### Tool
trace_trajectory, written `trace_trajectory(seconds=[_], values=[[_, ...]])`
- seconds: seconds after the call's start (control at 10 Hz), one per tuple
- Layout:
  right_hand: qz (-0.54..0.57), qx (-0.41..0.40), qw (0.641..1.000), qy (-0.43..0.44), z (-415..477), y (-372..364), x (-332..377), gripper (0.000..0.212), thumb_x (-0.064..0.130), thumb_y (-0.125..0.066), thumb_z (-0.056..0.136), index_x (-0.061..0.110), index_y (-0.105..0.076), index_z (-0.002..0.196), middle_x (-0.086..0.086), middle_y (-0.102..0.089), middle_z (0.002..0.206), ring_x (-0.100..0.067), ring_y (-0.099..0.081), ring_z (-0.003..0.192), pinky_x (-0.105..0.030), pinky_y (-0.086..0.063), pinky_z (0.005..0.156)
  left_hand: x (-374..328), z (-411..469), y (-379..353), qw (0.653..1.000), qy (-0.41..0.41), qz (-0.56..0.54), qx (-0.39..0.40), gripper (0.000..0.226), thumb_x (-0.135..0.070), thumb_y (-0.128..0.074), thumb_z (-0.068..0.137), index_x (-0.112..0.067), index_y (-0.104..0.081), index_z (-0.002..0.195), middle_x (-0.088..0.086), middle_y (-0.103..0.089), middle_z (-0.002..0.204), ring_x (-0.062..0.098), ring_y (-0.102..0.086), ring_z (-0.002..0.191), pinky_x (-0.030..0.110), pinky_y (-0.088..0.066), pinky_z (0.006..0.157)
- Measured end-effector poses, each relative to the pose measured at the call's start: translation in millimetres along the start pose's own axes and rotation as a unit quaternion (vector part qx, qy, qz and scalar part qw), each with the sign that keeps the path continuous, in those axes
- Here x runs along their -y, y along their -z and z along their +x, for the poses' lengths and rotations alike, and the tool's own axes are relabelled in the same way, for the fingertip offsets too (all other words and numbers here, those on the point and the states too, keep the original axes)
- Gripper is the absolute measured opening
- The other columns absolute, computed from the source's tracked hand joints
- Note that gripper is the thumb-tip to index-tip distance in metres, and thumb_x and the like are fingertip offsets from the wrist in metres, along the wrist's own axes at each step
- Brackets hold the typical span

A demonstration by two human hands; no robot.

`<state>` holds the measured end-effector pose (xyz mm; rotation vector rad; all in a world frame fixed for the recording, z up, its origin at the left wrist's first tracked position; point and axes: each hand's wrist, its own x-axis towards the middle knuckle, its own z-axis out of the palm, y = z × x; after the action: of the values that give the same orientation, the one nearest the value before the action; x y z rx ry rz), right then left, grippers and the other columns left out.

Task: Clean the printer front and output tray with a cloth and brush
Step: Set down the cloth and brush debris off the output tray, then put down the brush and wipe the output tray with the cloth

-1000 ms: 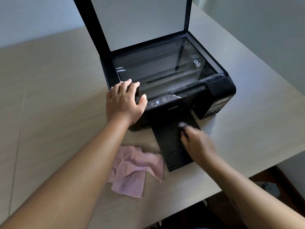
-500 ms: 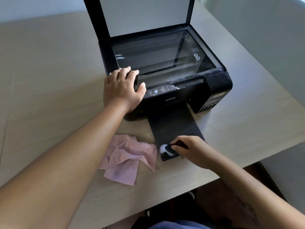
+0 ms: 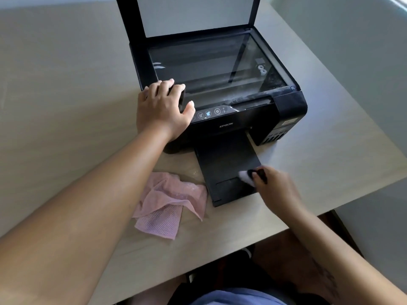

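Note:
A black printer (image 3: 253, 119) stands on the table with its scanner lid raised and the glass dusty along the front. Its black output tray (image 3: 224, 164) is pulled out toward me. My left hand (image 3: 161, 111) rests on the printer's front left corner, fingers over the top edge and thumb near the buttons. My right hand (image 3: 277, 190) grips a small black brush with pale bristles (image 3: 247, 176), whose bristles touch the tray's right side. A crumpled pink cloth (image 3: 169, 203) lies on the table left of the tray.
The light wooden table (image 3: 66, 106) ends close in front of me, its right edge running diagonally. My lap and a dark floor show below the table's near edge. A pale wall stands behind and to the right.
My right hand swept the brush from the tray's upper part down to its front left edge, then back up to the right side. My left hand stayed on the printer.

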<state>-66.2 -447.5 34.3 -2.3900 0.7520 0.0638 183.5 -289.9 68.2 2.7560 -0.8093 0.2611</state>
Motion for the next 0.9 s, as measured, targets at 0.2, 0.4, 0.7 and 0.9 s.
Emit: trace_trajectory(seconds=[0.2,0.4,0.7,0.9], values=[[-0.009,-0.044,0.998,-0.045,-9.9,14.9,-24.8,0.015,0.025,-0.056,0.094,0.013,-0.066,0.091,-0.005,-0.066,0.071,-0.022,-0.058,0.063,-0.034,-0.044,0.055,-1.2,0.8,0.3,1.0,-0.004,0.003,0.001,0.057,-0.056,-0.036,0.087,-0.029,-0.047,0.136,0.001,-0.041,0.149,0.025,-0.032,0.138,0.046,-0.023,0.113],[0.017,-0.055,0.998,0.027,-12.3,0.3,3.3,0.011,0.022,-0.056,0.094,0.02,-0.064,0.099,0.002,-0.065,0.075,-0.012,-0.058,0.062,-0.033,-0.044,0.052,-2.5,1.4,3.6,1.0,-0.007,0.005,0.019,0.059,-0.057,-0.035,0.087,-0.029,-0.046,0.138,0.001,-0.04,0.15,0.025,-0.03,0.138,0.046,-0.022,0.113],[0.048,0.018,0.991,0.126,4.2,-72.7,77.6,0.035,0.016,-0.056,0.09,0.026,-0.061,0.123,0.002,-0.064,0.108,-0.019,-0.061,0.092,-0.031,-0.049,0.07,49.6,-75.8,21.1,0.989,-0.098,-0.106,-0.02,0.048,-0.03,-0.05,0.093,-0.01,-0.048,0.137,0.012,-0.044,0.147,0.028,-0.035,0.14,0.04,-0.025,0.117],[-0.004,0.076,0.98,0.182,38.6,-117.3,132.3,0.034,0.019,-0.052,0.092,0.02,-0.058,0.125,-0.006,-0.064,0.119,-0.027,-0.059,0.106,-0.039,-0.051,0.083,118.9,-189.0,-3.6,0.992,0.043,-0.079,0.087,0.06,-0.043,-0.045,0.09,-0.01,-0.046,0.14,0.009,-0.046,0.146,0.03,-0.041,0.135,0.036,-0.029,0.114]])
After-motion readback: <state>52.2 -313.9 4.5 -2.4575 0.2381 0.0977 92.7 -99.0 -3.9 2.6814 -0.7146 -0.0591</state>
